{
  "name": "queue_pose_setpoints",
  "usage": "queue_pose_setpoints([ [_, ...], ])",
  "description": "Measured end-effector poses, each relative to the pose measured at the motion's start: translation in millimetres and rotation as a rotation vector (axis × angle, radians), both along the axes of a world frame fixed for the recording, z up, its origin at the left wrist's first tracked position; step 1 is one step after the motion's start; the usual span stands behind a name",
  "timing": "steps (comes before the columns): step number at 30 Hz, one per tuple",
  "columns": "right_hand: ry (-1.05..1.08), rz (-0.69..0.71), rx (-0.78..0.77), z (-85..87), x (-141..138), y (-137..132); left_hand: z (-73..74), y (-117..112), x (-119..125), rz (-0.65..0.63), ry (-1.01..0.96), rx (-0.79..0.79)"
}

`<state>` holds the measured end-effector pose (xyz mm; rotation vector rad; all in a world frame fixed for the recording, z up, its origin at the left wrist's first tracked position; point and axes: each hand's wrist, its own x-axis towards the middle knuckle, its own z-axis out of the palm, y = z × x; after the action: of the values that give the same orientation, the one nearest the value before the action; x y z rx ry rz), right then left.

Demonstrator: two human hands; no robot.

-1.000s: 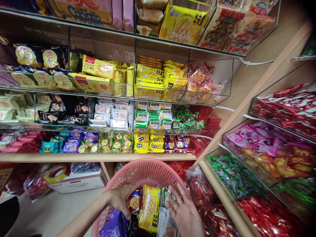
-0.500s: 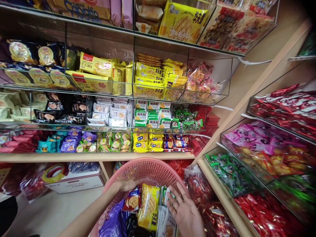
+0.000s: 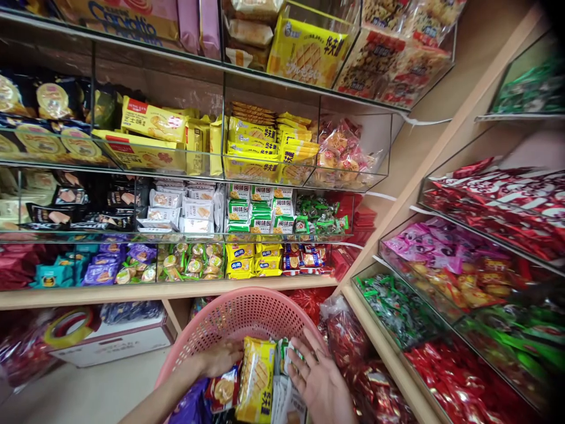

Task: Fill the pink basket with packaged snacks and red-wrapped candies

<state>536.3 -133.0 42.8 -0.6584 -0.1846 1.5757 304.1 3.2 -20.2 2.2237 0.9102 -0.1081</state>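
Note:
A pink plastic basket [image 3: 241, 315] sits low in the middle of the head view, filled with snack packets. My left hand [image 3: 219, 357] reaches into it from the left, fingers curled behind a tall yellow biscuit packet [image 3: 256, 380]; what they grip is hidden. A small red packet [image 3: 222, 390] lies just below that hand. My right hand [image 3: 318, 381] rests on the basket's right side with fingers spread, touching a green-and-white packet [image 3: 286, 355] and white packets [image 3: 286, 400] beneath. A purple bag [image 3: 192, 406] lies at the basket's near left.
Clear acrylic shelf bins [image 3: 265, 171] packed with biscuits and sweets fill the wall ahead. Angled bins of wrapped candy [image 3: 445, 259] run along the right. A wooden shelf edge [image 3: 132, 290] crosses above the basket. A white carton [image 3: 110, 341] and red bags [image 3: 348, 338] sit on the floor.
The camera has swung slightly right and down. My left hand has shifted from the red packet up behind the yellow packet. My right hand has stayed spread on the basket's right side.

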Motion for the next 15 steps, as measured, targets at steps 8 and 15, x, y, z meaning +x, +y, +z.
queue_pose_setpoints([
  [8, -0.906, -0.188, 0.106, 2.8, 55, 60, 20.1, -6, 4, 0.094, 0.118, -0.113],
  [15, -1.697, -0.390, -0.029, -9.6, 131, 194, 43.3, -12, 0, 0.290, -0.009, 0.058],
])
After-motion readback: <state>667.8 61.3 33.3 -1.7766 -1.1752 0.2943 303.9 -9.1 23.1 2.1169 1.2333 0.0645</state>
